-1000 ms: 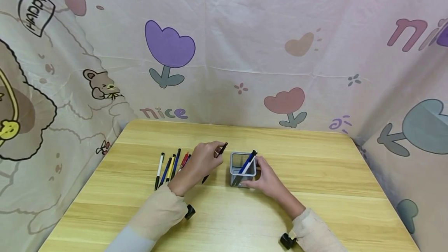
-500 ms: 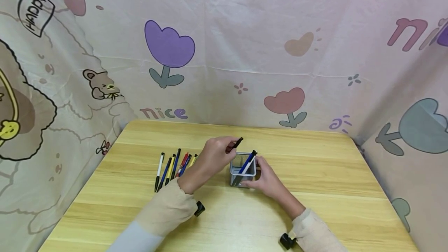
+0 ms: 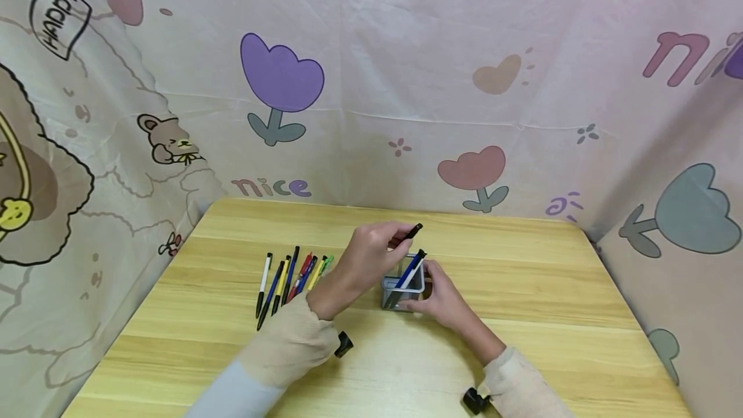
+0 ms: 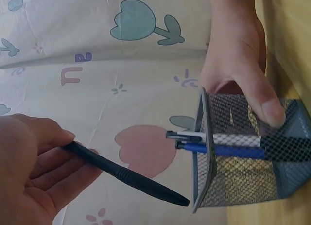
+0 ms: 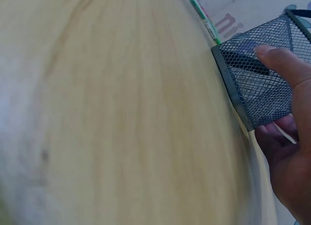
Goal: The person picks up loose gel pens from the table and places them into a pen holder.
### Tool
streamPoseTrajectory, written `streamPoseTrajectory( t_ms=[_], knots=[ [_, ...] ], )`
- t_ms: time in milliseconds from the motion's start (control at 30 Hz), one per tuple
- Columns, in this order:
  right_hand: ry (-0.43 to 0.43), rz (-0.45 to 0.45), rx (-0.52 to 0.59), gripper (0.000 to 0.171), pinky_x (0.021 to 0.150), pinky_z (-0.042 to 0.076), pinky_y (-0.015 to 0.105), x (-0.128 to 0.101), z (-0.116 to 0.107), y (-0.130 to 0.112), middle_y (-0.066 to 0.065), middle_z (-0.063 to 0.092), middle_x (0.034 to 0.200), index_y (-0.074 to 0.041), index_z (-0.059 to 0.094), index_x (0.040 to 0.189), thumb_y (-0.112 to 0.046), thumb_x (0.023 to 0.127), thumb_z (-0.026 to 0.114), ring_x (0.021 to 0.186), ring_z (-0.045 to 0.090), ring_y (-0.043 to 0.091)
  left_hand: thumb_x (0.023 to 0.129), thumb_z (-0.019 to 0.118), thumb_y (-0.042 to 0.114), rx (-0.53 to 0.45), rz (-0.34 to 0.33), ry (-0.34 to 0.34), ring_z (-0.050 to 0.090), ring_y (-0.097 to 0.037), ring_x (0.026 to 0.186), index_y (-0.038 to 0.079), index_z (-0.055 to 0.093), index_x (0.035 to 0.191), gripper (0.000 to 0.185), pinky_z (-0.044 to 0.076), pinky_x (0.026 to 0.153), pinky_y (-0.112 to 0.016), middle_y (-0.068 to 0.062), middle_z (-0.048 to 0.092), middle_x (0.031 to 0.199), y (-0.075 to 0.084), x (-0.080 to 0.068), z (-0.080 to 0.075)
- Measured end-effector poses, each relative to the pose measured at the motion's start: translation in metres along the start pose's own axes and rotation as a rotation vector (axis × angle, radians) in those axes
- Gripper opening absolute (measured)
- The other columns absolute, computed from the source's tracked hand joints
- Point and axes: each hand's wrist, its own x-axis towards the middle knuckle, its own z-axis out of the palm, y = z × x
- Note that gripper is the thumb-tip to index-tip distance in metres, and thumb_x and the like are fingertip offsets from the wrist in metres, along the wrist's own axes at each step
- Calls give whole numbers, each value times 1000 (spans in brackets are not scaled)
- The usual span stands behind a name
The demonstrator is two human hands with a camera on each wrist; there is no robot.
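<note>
Holding 1 black pen (image 4: pixel 129 177) near 1 gripped mesh cup (image 4: pixel 245 181).

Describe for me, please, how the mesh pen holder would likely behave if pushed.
The mesh pen holder is probably light for its size, being open mesh. It is likely stiff, given the solid frame along its rim. A hard push might tip it, though the right hand grips it.

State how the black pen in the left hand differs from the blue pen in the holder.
The black pen is dark throughout; the blue pen has a blue barrel. The left hand holds the black pen outside the mesh holder; the blue pen leans inside it. Both are slim pens.
</note>
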Motion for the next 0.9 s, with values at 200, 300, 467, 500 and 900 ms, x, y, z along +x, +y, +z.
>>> streamPoseTrajectory(
  t_ms=[200,300,467,500,900],
  knots=[
    [4,19,15,80,92,59,24,0,0,1,9,59,129,-13,50,139,-16,73,96,109,66,19,91,77,1,-49,40,25,79,-15,80,-1,77,102,11,61,72,-16,-10,81,92,3,-1,9],
    [2,15,12,80,92,59,24,0,0,1,8,60,129,-14,50,139,-17,73,96,109,65,18,90,77,1,-66,42,32,79,-16,81,-1,76,100,10,63,70,-21,-11,81,91,2,-3,15],
    [-4,-25,5,81,91,59,25,0,0,3,11,60,129,-11,49,140,-19,75,95,108,66,19,91,77,3,-60,-5,19,78,-16,79,0,77,99,8,62,69,-20,-10,81,90,-2,-8,23],
    [-4,-30,7,81,90,59,25,0,0,3,12,60,129,-10,48,140,-19,75,95,108,66,19,92,77,4,-58,-18,12,78,-16,79,0,77,99,8,61,70,-18,-10,81,91,-2,-9,25],
    [-23,-22,14,82,90,60,25,0,-1,4,11,57,134,-13,46,143,-20,76,94,113,65,22,89,81,6,-70,-98,-57,74,-13,74,0,80,98,11,57,67,-13,-9,78,87,-9,-21,39]
  ],
)
